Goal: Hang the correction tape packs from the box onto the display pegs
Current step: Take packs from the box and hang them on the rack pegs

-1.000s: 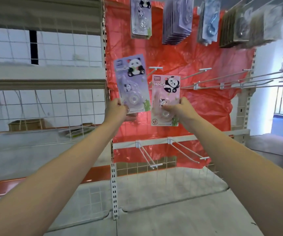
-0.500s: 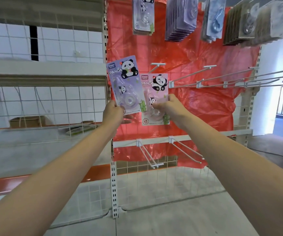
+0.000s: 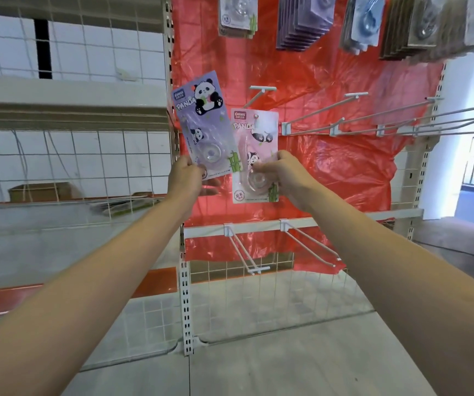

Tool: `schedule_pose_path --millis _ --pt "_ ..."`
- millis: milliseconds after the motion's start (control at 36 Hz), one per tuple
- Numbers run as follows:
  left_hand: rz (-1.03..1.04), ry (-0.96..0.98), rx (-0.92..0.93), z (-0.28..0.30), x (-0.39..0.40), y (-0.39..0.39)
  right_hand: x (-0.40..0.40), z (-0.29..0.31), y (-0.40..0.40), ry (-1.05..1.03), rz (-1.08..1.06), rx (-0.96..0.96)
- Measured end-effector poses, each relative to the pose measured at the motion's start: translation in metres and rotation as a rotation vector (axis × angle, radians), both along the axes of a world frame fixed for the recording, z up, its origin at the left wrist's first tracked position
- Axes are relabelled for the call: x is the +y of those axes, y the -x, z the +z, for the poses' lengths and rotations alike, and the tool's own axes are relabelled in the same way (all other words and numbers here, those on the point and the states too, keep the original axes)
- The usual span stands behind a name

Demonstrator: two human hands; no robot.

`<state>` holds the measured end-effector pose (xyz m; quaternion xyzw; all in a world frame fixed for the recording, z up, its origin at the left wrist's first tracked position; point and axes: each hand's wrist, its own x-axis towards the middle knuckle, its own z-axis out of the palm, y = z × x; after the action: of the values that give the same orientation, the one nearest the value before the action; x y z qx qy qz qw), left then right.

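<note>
Hands: left (image 3: 186,178) grips purple pack (image 3: 204,124), right (image 3: 284,174) pink pack (image 3: 254,150).

Head-worn view, facing pegboard closely.

L hand (image 3: 186,178) holds purple pack (image 3: 204,125); R hand (image 3: 283,173) holds pink pack (image 3: 254,155) at peg (image 3: 258,94).

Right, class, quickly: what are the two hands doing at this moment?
Left hand: grips the purple pack by its bottom corner.
Right hand: pinches the pink pack.
</note>
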<state>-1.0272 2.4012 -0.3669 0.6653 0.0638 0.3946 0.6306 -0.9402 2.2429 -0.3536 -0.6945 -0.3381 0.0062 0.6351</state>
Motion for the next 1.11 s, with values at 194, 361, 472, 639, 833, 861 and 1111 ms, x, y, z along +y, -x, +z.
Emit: schedule_pose_path --millis 194,361,472,639,833,861,1111 --pt "-0.008 -0.037 0.006 0.001 0.005 0.000 0.007 -0.003 -0.004 0.006 -0.034 -0.011" --pt "0.030 -0.044 0.081 -0.006 0.009 -0.011 0.027 -0.005 -0.007 0.117 -0.152 -0.141" --pt "0.046 -0.051 0.126 -0.010 0.016 -0.019 0.048 0.001 -0.019 0.187 -0.236 -0.120" --pt "0.087 -0.090 0.188 -0.006 0.026 -0.030 0.074 0.000 -0.040 0.107 -0.256 -0.035" --pt "0.096 -0.027 0.340 -0.004 0.020 -0.029 0.084 0.003 -0.052 0.332 -0.303 -0.094" --pt "0.103 -0.018 0.367 -0.003 0.020 -0.028 0.082 0.002 -0.050 0.388 -0.302 -0.098" --pt "0.047 0.098 0.632 0.019 -0.004 0.014 0.028 0.010 -0.022 0.909 -0.291 -0.169"
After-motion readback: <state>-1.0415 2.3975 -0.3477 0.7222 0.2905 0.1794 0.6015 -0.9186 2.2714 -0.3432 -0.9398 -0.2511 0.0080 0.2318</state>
